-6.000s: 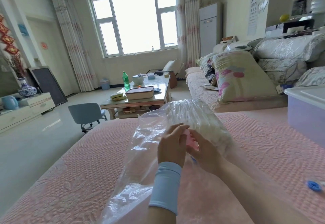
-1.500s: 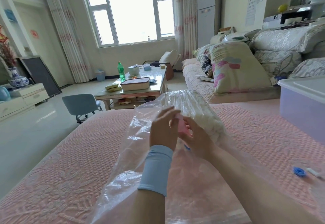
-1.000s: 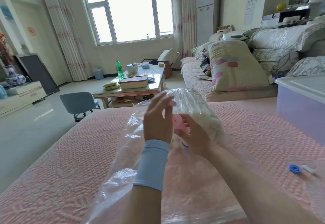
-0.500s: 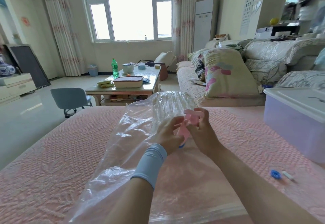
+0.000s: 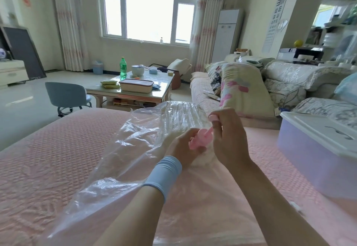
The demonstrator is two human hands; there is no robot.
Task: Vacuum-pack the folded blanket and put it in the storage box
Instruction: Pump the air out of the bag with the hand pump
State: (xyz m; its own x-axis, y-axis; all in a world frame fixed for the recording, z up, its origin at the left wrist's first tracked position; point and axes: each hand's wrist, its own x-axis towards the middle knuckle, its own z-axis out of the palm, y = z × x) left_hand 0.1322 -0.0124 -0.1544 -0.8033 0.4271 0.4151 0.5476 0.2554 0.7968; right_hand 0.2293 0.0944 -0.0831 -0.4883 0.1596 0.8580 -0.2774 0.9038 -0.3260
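A clear plastic vacuum bag (image 5: 135,149) lies along the pink bedspread (image 5: 48,158), with the folded white blanket (image 5: 179,118) inside its far end. My left hand (image 5: 181,147) grips the body of a small pink hand pump (image 5: 199,141) standing on the bag. My right hand (image 5: 228,137) holds the pump's pink handle (image 5: 212,117), raised above the body. The lidded translucent storage box (image 5: 316,149) stands on the bed to the right.
A sofa with a floral pillow (image 5: 243,91) and piled bedding runs behind the bed on the right. A coffee table (image 5: 133,89) with a green bottle and a box, and a small blue chair (image 5: 66,96), stand on the floor ahead.
My right hand has pulled the pump's handle upward from the body. The view has turned right, bringing more of the storage box in. The small blue cap on the bedspread is out of view.
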